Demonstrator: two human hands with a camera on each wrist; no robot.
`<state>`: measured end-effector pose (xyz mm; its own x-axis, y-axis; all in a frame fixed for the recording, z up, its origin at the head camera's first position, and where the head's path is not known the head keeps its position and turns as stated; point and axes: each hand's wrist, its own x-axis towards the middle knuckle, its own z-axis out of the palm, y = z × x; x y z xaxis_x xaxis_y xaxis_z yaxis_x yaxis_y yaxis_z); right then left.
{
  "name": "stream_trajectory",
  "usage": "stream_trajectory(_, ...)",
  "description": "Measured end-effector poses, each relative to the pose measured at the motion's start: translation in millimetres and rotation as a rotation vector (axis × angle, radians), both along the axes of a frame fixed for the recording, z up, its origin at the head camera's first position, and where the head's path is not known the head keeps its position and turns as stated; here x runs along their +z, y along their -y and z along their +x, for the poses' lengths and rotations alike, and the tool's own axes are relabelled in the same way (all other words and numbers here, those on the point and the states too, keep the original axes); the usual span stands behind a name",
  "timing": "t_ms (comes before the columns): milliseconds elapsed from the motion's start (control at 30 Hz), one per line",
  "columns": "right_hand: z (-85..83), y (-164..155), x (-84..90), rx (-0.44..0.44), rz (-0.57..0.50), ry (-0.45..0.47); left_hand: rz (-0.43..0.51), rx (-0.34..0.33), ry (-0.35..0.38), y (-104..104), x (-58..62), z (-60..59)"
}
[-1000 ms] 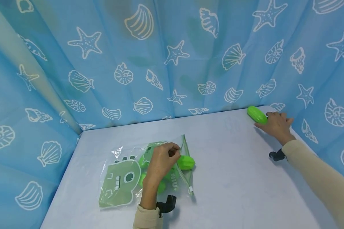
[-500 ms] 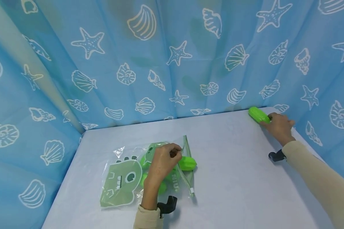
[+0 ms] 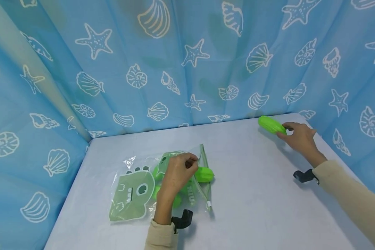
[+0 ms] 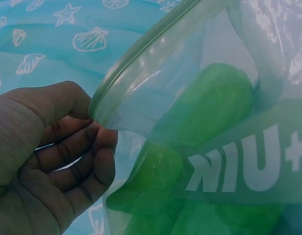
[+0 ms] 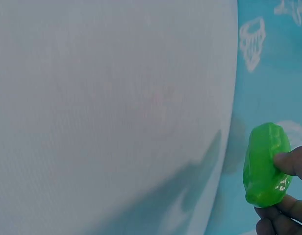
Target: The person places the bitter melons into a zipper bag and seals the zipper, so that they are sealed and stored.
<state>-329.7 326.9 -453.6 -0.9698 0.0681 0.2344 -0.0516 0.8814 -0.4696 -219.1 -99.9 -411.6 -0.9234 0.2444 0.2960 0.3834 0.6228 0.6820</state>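
A clear zip bag printed with a green dinosaur lies on the pale table, several green toy pieces inside it. My left hand pinches the bag's zip edge and lifts the mouth. In the left wrist view the green pieces show through the plastic. At the far right corner my right hand grips a ridged green toy piece by its end, lifted off the table. The right wrist view shows that green piece between my fingertips.
A blue curtain with white shells and starfish closes in the table at the back and both sides. Black wrist mounts sit at both sleeves.
My right hand has taken hold of the green piece at the far corner, lifted it and drawn it a little leftward. The left hand stays on the bag's edge.
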Motion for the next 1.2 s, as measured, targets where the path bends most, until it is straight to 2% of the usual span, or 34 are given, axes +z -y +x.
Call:
stream_trajectory(233,34.4,34.2,6.2,0.132,-0.051,0.063,-0.004,0.009,0.015,-0.6,-2.1,-0.5)
stream_trajectory(633,79.1,80.1,4.3,0.431,-0.046,0.016,-0.004,0.01,0.005,-1.0,-2.7,-0.7)
stream_trajectory(833,90.0,99.1,0.2,0.558,-0.014,0.007,-0.012,0.013,-0.012,-0.2,0.6,-2.7)
stream_trajectory(1200,100.1,123.6,-9.8,0.642,-0.051,0.035,0.002,0.001,-0.021,-1.3,0.9,0.3)
